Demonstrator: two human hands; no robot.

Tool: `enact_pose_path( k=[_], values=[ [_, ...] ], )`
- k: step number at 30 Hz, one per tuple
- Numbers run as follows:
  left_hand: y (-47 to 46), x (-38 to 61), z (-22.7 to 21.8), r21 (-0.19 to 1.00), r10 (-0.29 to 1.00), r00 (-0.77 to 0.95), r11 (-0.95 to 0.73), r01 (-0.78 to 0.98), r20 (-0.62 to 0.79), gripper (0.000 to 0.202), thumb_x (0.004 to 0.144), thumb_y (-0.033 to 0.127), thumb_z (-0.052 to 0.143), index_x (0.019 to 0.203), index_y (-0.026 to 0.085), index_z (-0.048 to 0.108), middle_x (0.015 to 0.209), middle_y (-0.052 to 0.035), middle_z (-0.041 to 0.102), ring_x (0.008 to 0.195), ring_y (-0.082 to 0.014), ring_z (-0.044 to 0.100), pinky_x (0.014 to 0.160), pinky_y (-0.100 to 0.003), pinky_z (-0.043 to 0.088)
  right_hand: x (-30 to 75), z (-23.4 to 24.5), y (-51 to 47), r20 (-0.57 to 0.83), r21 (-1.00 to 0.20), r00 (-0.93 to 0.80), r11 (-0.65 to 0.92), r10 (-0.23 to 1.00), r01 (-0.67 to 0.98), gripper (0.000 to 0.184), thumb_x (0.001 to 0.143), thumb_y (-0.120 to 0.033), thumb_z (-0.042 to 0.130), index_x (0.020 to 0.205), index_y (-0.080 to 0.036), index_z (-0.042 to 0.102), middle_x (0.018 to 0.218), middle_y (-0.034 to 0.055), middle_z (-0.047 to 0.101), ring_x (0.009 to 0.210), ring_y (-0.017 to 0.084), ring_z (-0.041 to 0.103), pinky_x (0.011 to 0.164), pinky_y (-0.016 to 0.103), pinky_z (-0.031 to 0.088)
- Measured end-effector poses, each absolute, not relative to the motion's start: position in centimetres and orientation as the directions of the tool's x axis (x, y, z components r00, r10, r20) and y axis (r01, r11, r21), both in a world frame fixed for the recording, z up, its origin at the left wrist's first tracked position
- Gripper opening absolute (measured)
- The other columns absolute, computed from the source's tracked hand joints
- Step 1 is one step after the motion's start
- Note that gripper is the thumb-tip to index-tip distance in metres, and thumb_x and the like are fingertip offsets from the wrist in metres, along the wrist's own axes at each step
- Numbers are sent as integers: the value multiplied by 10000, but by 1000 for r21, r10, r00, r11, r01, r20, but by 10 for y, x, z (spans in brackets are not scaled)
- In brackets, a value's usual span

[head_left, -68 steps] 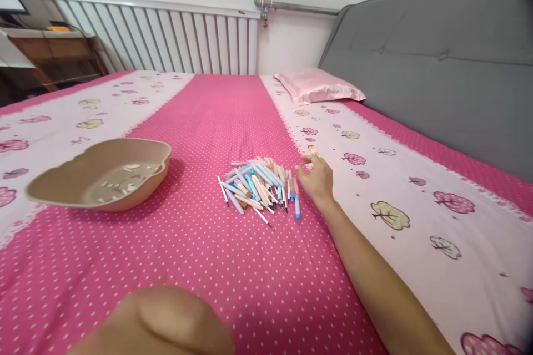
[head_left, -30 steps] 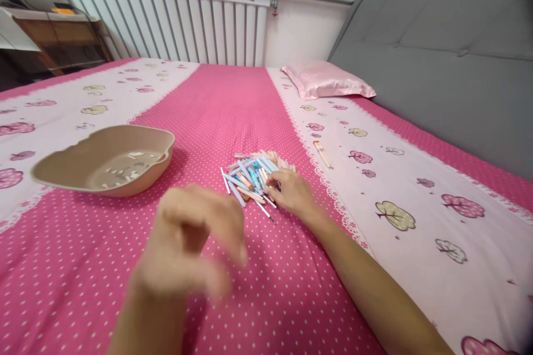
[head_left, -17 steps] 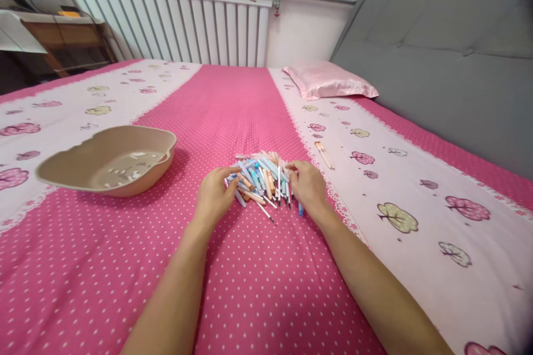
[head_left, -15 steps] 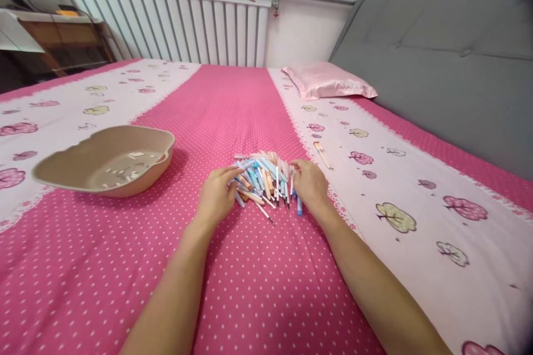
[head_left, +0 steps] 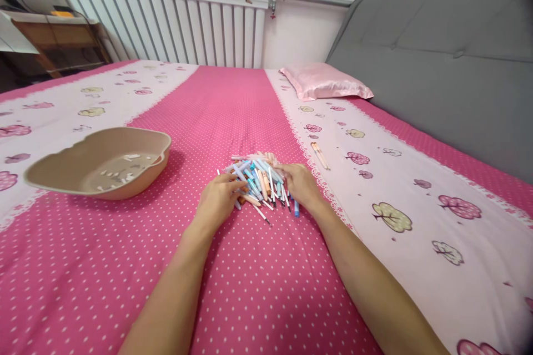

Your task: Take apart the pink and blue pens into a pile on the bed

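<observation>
Yours: two, left hand [head_left: 217, 203] and right hand [head_left: 302, 184]
Pen pile [head_left: 263, 178]: one, too jumbled to count
Separate pens [head_left: 321, 157]: two, right
Basin [head_left: 97, 151]: one, left
Pillow [head_left: 325, 81]: one, far right
Radiator [head_left: 177, 25]: one

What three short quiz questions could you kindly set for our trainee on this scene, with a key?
1. True or false: the basin has small white pieces in it.

2. Which is nearest to both the left grip and the right grip?
A) the pillow
B) the pile of pens
C) the radiator

3. Fill in the gap: two slim orange-topped pens lie apart from the pile, on its ____ side as the person sees it.

Key: 1. True. 2. B. 3. right.
</observation>
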State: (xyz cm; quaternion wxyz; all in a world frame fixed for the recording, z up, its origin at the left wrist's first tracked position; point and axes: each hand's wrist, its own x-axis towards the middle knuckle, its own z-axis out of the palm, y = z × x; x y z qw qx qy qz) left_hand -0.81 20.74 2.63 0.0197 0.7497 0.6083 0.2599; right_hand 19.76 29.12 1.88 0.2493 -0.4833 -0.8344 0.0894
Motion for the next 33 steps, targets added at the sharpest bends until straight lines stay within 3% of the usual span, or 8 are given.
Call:
enact_pose_path(
  k=[7, 14, 18, 21, 24, 28, 31, 33],
  values=[
    [206, -8, 25, 391, 921, 74, -233, 891, 382, 264, 772, 205, 501, 934, 189, 709, 1054, -140, 640, 964, -290, 597, 845, -414, 460, 195, 22, 287, 341, -361, -398, 510, 852, 781, 228, 822, -251, 481, 960, -223, 660, 948, 49, 681, 915, 207, 574, 846, 338, 373],
    [204, -7, 26, 398, 901, 93, -277, 874, 424, 250, 771, 222, 523, 949, 158, 686, 1085, -131, 625, 1004, -264, 581, 873, -399, 455, 196, 19, 290, 387, -592, -262, 456, 884, 665, 130, 743, -174, 520, 783, -203, 640, 828, 25, 683, 785, 185, 609, 754, 312, 427],
    [203, -1, 31, 456, 873, 56, -306, 835, 484, 247, 795, 265, 525, 948, 150, 682, 1038, -118, 644, 989, -234, 585, 872, -367, 451, 191, 22, 289, 416, -823, -162, 446, 895, 352, 78, 720, -195, 548, 795, -189, 567, 812, 23, 652, 778, 167, 607, 742, 304, 446],
    [200, 8, 36, 529, 844, 13, -348, 774, 536, 248, 807, 297, 530, 961, 165, 673, 1004, -94, 668, 981, -217, 589, 881, -350, 438, 183, 31, 279, 314, -945, -256, 327, 914, 8, 144, 693, -250, 613, 791, -188, 528, 777, 5, 625, 725, 137, 600, 699, 272, 458],
    [197, 17, 40, 640, 836, -53, -376, 670, 547, 300, 811, 329, 535, 1047, 176, 637, 1042, -85, 666, 967, -209, 598, 871, -338, 437, 174, 44, 262, 218, -971, -415, 152, 883, -187, 173, 691, -286, 648, 770, -195, 524, 726, -16, 620, 666, 115, 590, 641, 247, 455],
    [193, 25, 46, 816, 885, -107, -363, 451, 453, 299, 819, 359, 525, 1013, 167, 646, 1013, -82, 673, 902, -203, 616, 805, -311, 465, 164, 53, 241, 134, -968, -562, -14, 816, -251, 200, 694, -310, 666, 752, -197, 512, 671, -30, 621, 596, 101, 579, 568, 228, 442],
    [191, 27, 50, 911, 922, -148, -309, 273, 357, 277, 802, 378, 545, 917, 154, 661, 865, -65, 691, 777, -184, 631, 709, -283, 487, 163, 52, 239, 143, -976, -583, 17, 800, -215, 170, 726, -307, 631, 750, -197, 504, 657, -31, 626, 591, 104, 587, 586, 241, 453],
    [191, 26, 52, 950, 932, -201, -276, 146, 301, 272, 801, 395, 540, 827, 147, 647, 785, -49, 678, 673, -153, 622, 632, -259, 490, 167, 49, 245, 198, -980, -513, 161, 835, -116, 120, 741, -281, 600, 767, -194, 522, 696, -15, 642, 618, 115, 597, 607, 252, 458]
  ],
)
